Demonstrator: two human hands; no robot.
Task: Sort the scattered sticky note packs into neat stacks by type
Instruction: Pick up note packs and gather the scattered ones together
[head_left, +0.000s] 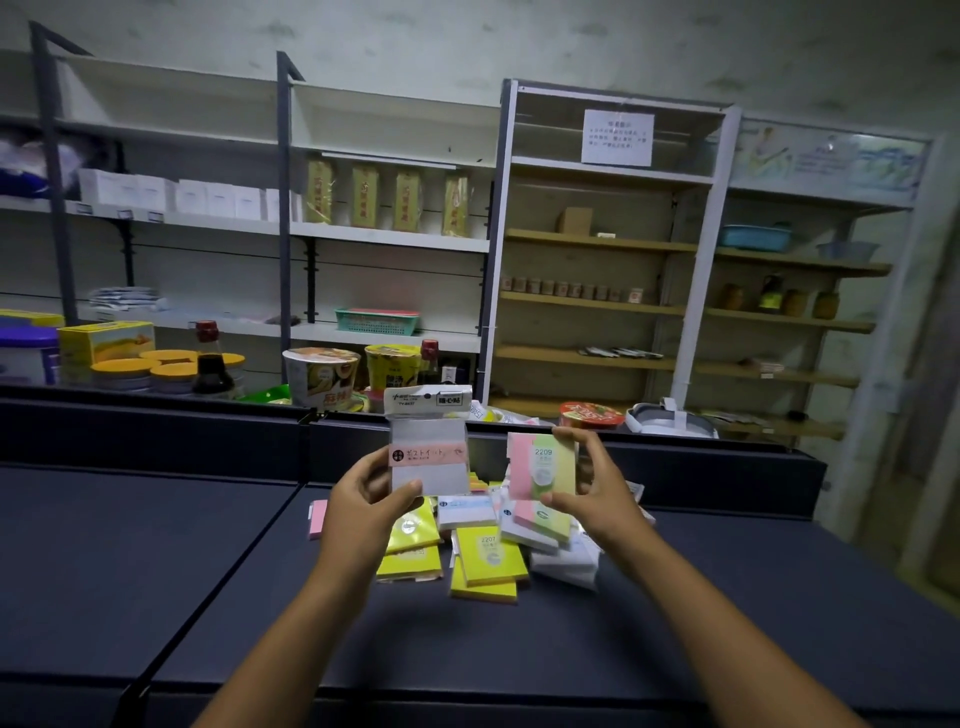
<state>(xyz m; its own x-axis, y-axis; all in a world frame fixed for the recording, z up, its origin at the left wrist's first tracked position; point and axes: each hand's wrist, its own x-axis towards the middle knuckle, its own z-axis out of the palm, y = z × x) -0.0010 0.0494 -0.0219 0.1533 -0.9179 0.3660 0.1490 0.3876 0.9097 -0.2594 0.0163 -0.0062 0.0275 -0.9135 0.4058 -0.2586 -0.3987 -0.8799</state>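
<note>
Packs are raised upright mid-frame, white pack (430, 457) gripped by left hand (363, 499) fingers, pink-green pack (543, 467) by right hand (597, 493), directly above the heap (488, 551) on the counter (156, 545).

You work in dim, greenish light — the shelves (395, 241) bow at the wide-angle edges, corners darken, and the background looks soft and smeared.

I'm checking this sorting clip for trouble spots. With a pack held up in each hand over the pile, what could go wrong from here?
1. The left hand pinches only the lower edge of the white pack, so it might slip.
2. The right hand holds the pink-green pack right above the pile; a drop could scatter it further.
3. The piled packs overlap and tilt, so pulling one may drag its neighbours.
</note>
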